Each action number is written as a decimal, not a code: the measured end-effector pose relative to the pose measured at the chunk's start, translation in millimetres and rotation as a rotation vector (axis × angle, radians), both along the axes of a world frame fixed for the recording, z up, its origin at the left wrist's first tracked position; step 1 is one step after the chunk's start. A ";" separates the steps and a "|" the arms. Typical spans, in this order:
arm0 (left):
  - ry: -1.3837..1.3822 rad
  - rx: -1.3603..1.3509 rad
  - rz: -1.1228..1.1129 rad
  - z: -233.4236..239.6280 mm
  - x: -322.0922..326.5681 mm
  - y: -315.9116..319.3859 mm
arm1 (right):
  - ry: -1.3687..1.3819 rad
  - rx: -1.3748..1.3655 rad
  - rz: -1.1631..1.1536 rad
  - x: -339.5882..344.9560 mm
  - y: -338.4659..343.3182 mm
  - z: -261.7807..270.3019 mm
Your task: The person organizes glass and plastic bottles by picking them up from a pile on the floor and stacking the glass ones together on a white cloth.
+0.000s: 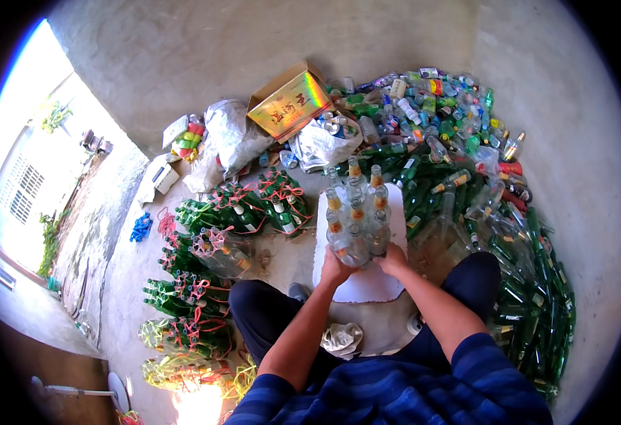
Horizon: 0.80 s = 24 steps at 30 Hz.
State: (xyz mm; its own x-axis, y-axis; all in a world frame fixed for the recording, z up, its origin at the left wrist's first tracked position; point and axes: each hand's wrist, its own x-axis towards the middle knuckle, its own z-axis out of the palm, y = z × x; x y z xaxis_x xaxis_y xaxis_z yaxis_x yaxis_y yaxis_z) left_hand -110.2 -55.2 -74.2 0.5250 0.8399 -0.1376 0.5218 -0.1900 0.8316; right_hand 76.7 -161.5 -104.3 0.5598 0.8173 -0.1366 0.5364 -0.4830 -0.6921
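Several clear glass bottles (357,212) with orange-and-white neck labels stand upright in a tight cluster on a white board (325,287) between my knees. My left hand (337,267) grips the near left side of the cluster, low on the bottles. On the near right side, my right hand (392,259) holds the cluster in the same way. The fingers of both hands are partly hidden behind glass. No string shows around these bottles.
Bundles of green bottles (236,210) tied with pink string line the left. Loose green bottles (517,297) heap up at right, with plastic bottles (448,106) behind. A gold cardboard box (289,109) and a white sack of cans (324,143) sit ahead. Blue string (141,227) lies far left.
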 end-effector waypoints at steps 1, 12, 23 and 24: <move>0.008 0.005 -0.013 3.5 5.8 -3.1 | -0.016 -0.007 -0.022 7.4 -2.3 -15.2; 0.205 0.023 -0.028 -18.1 6.6 19.6 | 0.073 -0.537 0.129 54.2 26.2 -18.4; -0.525 -0.555 0.266 -47.1 34.3 118.4 | 0.791 0.437 -0.450 125.6 57.8 -31.2; -0.564 -0.592 0.226 -42.9 40.8 126.9 | 0.792 0.498 -0.441 125.8 59.8 -37.1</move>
State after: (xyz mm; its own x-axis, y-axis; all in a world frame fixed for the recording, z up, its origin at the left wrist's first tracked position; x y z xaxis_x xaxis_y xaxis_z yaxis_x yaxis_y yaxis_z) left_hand -69.4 71.7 -117.1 0.4753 0.8047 -0.3558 -0.0280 0.4180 0.9080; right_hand 202.6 -101.8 -141.3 0.7204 0.6260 -0.2984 -0.3148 -0.0882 -0.9451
